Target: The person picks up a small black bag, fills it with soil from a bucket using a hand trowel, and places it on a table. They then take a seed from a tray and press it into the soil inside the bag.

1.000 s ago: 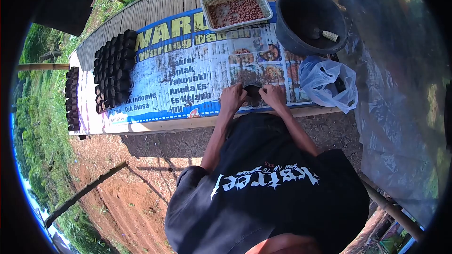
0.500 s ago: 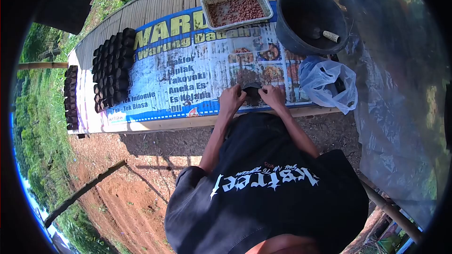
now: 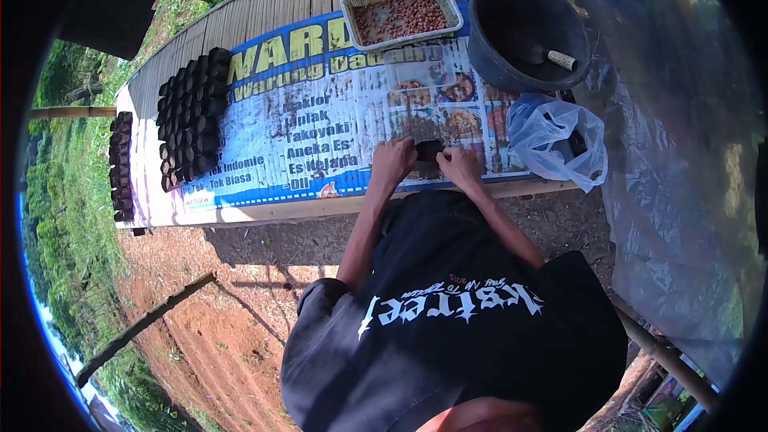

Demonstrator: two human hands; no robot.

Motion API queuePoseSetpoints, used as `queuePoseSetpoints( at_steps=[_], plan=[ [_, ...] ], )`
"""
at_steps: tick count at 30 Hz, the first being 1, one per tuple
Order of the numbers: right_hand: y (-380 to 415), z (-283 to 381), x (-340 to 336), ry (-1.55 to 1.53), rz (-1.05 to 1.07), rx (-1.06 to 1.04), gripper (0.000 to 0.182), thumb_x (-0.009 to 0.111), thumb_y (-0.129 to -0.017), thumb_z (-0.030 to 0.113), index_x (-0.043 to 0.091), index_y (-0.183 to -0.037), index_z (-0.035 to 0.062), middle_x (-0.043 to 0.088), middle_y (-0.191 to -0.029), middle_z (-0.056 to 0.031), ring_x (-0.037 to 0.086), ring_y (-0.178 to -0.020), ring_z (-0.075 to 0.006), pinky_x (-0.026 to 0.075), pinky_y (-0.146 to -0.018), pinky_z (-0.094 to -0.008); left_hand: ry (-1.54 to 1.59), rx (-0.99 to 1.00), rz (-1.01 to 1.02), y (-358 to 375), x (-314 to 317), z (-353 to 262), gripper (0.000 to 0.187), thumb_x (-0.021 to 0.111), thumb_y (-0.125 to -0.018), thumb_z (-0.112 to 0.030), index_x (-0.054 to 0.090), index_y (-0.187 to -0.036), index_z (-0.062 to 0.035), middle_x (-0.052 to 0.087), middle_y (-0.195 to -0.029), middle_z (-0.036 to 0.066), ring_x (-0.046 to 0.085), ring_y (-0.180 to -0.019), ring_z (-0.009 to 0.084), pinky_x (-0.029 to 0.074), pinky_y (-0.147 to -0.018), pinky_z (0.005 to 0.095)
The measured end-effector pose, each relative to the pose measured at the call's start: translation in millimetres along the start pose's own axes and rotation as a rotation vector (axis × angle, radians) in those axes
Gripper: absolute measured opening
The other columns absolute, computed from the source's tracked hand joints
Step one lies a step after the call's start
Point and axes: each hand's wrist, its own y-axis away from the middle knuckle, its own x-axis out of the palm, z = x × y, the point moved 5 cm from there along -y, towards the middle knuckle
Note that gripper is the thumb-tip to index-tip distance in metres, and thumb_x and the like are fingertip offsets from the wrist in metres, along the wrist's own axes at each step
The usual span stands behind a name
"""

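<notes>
At the near side of the table, a small black plastic seedling bag is pinched between both hands. My left hand closes on its left side, and my right hand closes on its right side. The bag looks like a dark flat strip stretched between the fingertips; what is inside it cannot be seen. To the right of my right hand lies a clear plastic bag with something dark inside.
Several dark filled seedling bags stand in rows at left, with another row at the table's end. A tray of reddish-brown seeds and a black bucket with a handled tool stand at the back. A printed banner covers the table.
The black bag's opening, curved and raised half a second ago, is now flatter and narrower between the fingers. My hands have moved very slightly closer together.
</notes>
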Motion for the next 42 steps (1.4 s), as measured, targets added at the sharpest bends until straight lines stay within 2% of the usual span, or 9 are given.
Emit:
queuePoseSetpoints(
  at_steps=[7, 10, 13, 16, 19, 28, 34, 40, 42],
  plan=[
    [-1, 6, -15, -0.029, 0.009, 0.000, 0.035, 0.063, -0.085, 0.045, 0.075, -0.082, 0.0125, 0.072, -0.086, -0.0138, 0.062, -0.098, -0.0377, 0.040, -0.096, -0.0510, 0.110, -0.187, 0.012, 15, -14, -12, 0.019, 0.059, -0.086, -0.023, 0.059, -0.080, -0.0046, 0.067, -0.075, 0.017, 0.066, -0.071, 0.0389, 0.048, -0.071, 0.0484],
    [-1, 5, -9, 0.048, -0.048, 0.030, 0.044, 0.061, -0.087, 0.052, 0.075, -0.082, 0.0103, 0.072, -0.081, -0.0126, 0.066, -0.090, -0.0373, 0.047, -0.085, -0.0460, 0.062, -0.164, 0.021, 14, -6, -5, 0.020, 0.064, -0.086, -0.022, 0.059, -0.080, -0.0026, 0.065, -0.075, 0.020, 0.064, -0.070, 0.0416, 0.049, -0.064, 0.0505],
    [-1, 6, -12, 0.061, 0.011, 0.065, 0.048, 0.060, -0.086, 0.057, 0.075, -0.079, 0.0114, 0.072, -0.082, -0.0132, 0.068, -0.088, -0.0372, 0.048, -0.084, -0.0448, 0.099, -0.083, -0.196, 15, -23, -14, 0.021, 0.066, -0.086, -0.024, 0.060, -0.088, -0.0041, 0.065, -0.080, 0.018, 0.065, -0.073, 0.0395, 0.049, -0.067, 0.0489],
    [-1, 10, -5, 0.061, 0.131, 0.144, 0.049, 0.061, -0.085, 0.058, 0.075, -0.078, 0.0123, 0.072, -0.080, -0.0126, 0.069, -0.086, -0.0348, 0.049, -0.084, -0.0441, 0.009, -0.055, -0.206, 5, -29, -20, 0.022, 0.068, -0.086, -0.025, 0.060, -0.093, -0.0064, 0.064, -0.084, 0.016, 0.064, -0.075, 0.0375, 0.048, -0.070, 0.0474],
    [-4, 2, 15, -0.026, 0.287, 0.170, 0.043, 0.062, -0.083, 0.055, 0.077, -0.087, 0.0144, 0.073, -0.095, -0.0166, 0.064, -0.105, -0.0380, 0.043, -0.096, -0.0521, 0.004, 0.024, -0.131, -8, -14, -11, 0.019, 0.067, -0.085, -0.022, 0.059, -0.091, -0.0062, 0.063, -0.080, 0.015, 0.064, -0.073, 0.0376, 0.047, -0.071, 0.0477],
    [4, 15, -25, 0.047, -0.076, -0.037, 0.034, 0.062, -0.085, 0.044, 0.075, -0.082, 0.0124, 0.072, -0.080, -0.0117, 0.066, -0.090, -0.0355, 0.045, -0.092, -0.0455, 0.036, -0.122, -0.066, 6, -19, -13, 0.015, 0.060, -0.084, -0.020, 0.057, -0.087, -0.0056, 0.066, -0.078, 0.018, 0.065, -0.072, 0.0394, 0.048, -0.072, 0.0500],
    [0, 12, -13, 0.149, -0.093, -0.042, 0.038, 0.063, -0.086, 0.048, 0.074, -0.083, 0.0121, 0.071, -0.081, -0.0116, 0.064, -0.096, -0.0347, 0.042, -0.094, -0.0487, 0.087, -0.148, 0.020, 9, -3, 0, 0.022, 0.061, -0.088, -0.027, 0.057, -0.090, -0.0053, 0.067, -0.083, 0.019, 0.066, -0.075, 0.0391, 0.048, -0.070, 0.0479],
    [1, 10, -7, 0.038, 0.120, 0.035, 0.034, 0.063, -0.087, 0.043, 0.073, -0.085, 0.0108, 0.072, -0.091, -0.0140, 0.060, -0.100, -0.0362, 0.038, -0.096, -0.0521, 0.012, -0.117, -0.085, 0, -14, -5, 0.023, 0.062, -0.089, -0.027, 0.058, -0.096, -0.0057, 0.068, -0.086, 0.016, 0.067, -0.079, 0.0367, 0.049, -0.070, 0.0484],
    [4, 14, -11, 0.038, 0.013, -0.035, 0.032, 0.062, -0.088, 0.040, 0.072, -0.085, 0.0100, 0.071, -0.089, -0.0151, 0.060, -0.098, -0.0368, 0.040, -0.093, -0.0509, -0.053, -0.061, 0.009, -6, -5, -1, 0.022, 0.061, -0.090, -0.026, 0.057, -0.096, -0.0054, 0.067, -0.085, 0.017, 0.067, -0.079, 0.0371, 0.049, -0.070, 0.0487]
  ],
)
